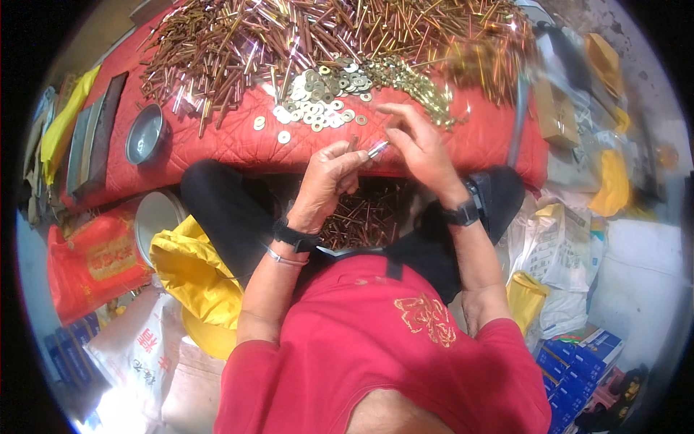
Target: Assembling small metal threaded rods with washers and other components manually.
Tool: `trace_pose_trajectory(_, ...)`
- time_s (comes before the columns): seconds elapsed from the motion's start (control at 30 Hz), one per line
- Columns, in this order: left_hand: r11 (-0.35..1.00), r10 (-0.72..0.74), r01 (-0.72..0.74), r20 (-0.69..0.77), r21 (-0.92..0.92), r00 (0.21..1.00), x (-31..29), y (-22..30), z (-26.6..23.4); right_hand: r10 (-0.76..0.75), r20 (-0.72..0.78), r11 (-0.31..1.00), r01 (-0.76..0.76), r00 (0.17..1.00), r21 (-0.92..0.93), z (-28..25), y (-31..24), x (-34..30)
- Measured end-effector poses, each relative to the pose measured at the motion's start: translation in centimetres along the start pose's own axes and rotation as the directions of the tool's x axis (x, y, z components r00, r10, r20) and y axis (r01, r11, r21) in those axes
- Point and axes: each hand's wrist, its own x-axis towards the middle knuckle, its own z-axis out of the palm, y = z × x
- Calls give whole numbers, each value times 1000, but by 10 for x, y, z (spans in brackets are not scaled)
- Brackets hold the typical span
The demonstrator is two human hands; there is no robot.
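Note:
My left hand (pixel 327 179) is closed, its thumb and fingers pinching a small shiny metal bolt (pixel 377 150) that points up to the right. Close by the bolt's outer end is my right hand (pixel 426 155), its fingers apart and partly curled; whether a fingertip touches the bolt is hard to tell. Beyond both hands, flat round washers (pixel 318 108) lie scattered on a red quilted cover (pixel 238 141). Small brassy pieces (pixel 423 94), too small to name, lie to their right. Behind is a large heap of copper-coloured metal rods (pixel 267 43).
A grey metal bowl (pixel 145 135) sits at the cover's left side. More rods (pixel 361 217) lie low between my legs. Yellow cloth (pixel 195 271) and a red bag (pixel 97 257) are on the left. Blue boxes (pixel 578 369) and a cardboard box (pixel 555 114) stand on the right.

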Motion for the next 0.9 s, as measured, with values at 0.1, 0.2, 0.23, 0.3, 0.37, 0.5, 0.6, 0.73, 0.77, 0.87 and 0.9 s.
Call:
trace_pose_trajectory(0.1, 1000, -13, 13, -11, -2, 1000, -1, 0, 1, 137, 11, 990, -138, 990, 28, 0, -3, 0)
trace_pose_trajectory(0.2, 1000, -2, 2, -5, -22, 1000, 1, -2, -2, 46, -72, 996, -40, 996, 84, 6, 0, -2)
trace_pose_trajectory(0.23, 1000, 2, -2, 0, -18, 1000, 3, -4, -5, -14, -107, 995, 25, 994, 97, 8, 1, -3)
trace_pose_trajectory(0.3, 1000, 2, -2, 1, -19, 1000, 3, -6, -6, 92, 7, 996, -92, 996, 4, 0, -1, -2)
trace_pose_trajectory(0.37, 1000, -5, 5, -9, -29, 1000, 2, -6, -3, 85, 6, 996, -85, 996, -31, 0, 1, -2)
trace_pose_trajectory(0.5, 998, -29, 29, -5, -56, 1000, 3, -6, -5, -38, -48, 998, 36, 998, -51, 5, 4, -3)
trace_pose_trajectory(0.6, 998, -37, 37, 0, -48, 999, 3, -6, -3, 62, -17, 997, -63, 998, -52, 4, 2, -3)
trace_pose_trajectory(0.73, 999, -29, 29, 1, -33, 1000, 4, -5, -4, -96, -70, 995, 93, 993, -38, 12, 6, -5)
trace_pose_trajectory(0.77, 999, -34, 35, 8, -21, 999, 4, -6, -5, 12, -32, 1000, -12, 999, 8, 10, 7, -5)
trace_pose_trajectory(0.87, 997, -32, 32, -2, -65, 999, 4, -7, -3, 107, -1, 992, -106, 994, 73, 8, 10, -4)
trace_pose_trajectory(0.9, 998, -29, 29, -2, -50, 1000, 4, -7, -4, -14, -55, 999, 17, 998, 52, 14, 13, -2)
